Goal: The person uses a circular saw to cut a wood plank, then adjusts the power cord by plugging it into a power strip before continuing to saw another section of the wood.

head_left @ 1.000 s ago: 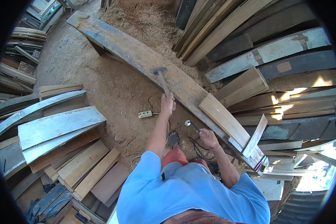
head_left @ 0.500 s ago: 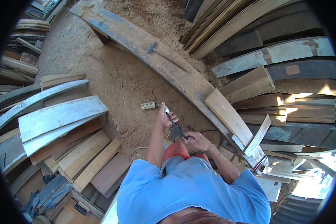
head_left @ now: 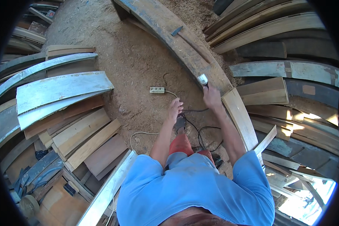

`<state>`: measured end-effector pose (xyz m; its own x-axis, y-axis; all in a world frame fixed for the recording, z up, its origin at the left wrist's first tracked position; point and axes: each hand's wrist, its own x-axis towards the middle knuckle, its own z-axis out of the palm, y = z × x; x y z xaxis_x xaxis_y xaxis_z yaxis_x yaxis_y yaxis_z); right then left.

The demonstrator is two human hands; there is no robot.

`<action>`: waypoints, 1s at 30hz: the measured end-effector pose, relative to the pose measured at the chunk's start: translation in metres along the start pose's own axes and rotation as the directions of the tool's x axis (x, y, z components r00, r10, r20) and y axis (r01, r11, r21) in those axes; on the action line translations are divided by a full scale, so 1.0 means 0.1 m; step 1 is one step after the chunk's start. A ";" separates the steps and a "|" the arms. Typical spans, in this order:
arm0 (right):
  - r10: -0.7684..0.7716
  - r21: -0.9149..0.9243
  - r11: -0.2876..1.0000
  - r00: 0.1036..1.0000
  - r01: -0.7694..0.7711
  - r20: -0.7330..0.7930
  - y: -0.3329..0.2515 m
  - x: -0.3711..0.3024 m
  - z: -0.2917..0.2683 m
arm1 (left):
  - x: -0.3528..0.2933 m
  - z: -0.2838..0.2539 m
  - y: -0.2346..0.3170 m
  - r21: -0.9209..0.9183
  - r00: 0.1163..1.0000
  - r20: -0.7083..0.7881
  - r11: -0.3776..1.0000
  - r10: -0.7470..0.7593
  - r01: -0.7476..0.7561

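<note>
My right hand [head_left: 212, 97] is closed around the dark neck of a white-headed object [head_left: 202, 79], held up beside the bench's near edge; its exact kind is unclear. My left hand [head_left: 175, 108] has its fingers curled in front of my body. A black cord [head_left: 196, 110] runs from beside its fingers toward my right forearm, and more of it loops on the ground by my feet. Just beyond my left hand lies a cream power strip [head_left: 157, 90] with a pale cable [head_left: 172, 93].
A long wooden bench [head_left: 164, 35] crosses diagonally, with a hammer [head_left: 192, 45] and a pale board [head_left: 242, 116] on it. Stacked planks line the left, including a white board [head_left: 64, 90], and the right, including a weathered white plank [head_left: 258, 69]. Sawdust covers the ground.
The white-headed object has passed from my left hand to my right, which has moved up and right to the bench edge. My view has shifted; black cord loops now show near my feet.
</note>
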<state>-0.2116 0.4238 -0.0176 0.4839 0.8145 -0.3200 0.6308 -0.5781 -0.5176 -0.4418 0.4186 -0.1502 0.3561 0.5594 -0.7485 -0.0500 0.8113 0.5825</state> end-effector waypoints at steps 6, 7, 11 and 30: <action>-0.258 -0.356 0.907 0.965 0.224 -0.049 0.67 0.57 0.39 | 0.45 -0.90 -0.73 0.394 0.974 -0.209 0.903 -0.093 0.171; -0.279 -0.371 0.900 0.956 0.229 -0.087 0.70 0.60 0.51 | 0.58 -1.11 -0.96 0.460 0.975 -0.215 0.875 -0.053 0.149; -0.298 -0.416 0.890 0.927 0.185 -0.226 0.90 0.57 0.85 | 0.95 -1.40 -1.31 0.672 0.967 -0.248 0.710 -0.051 0.209; -0.388 -0.292 0.880 0.921 0.375 0.014 0.97 0.58 0.68 | 3.85 -1.23 -3.22 0.561 0.959 -0.092 0.782 -0.268 0.272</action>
<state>-0.1637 0.4178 -0.1408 0.1925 0.9757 -0.1047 0.9135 -0.2171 -0.3442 -0.4030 0.3935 -0.6653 0.2692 0.3346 -0.9031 0.5813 0.6911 0.4294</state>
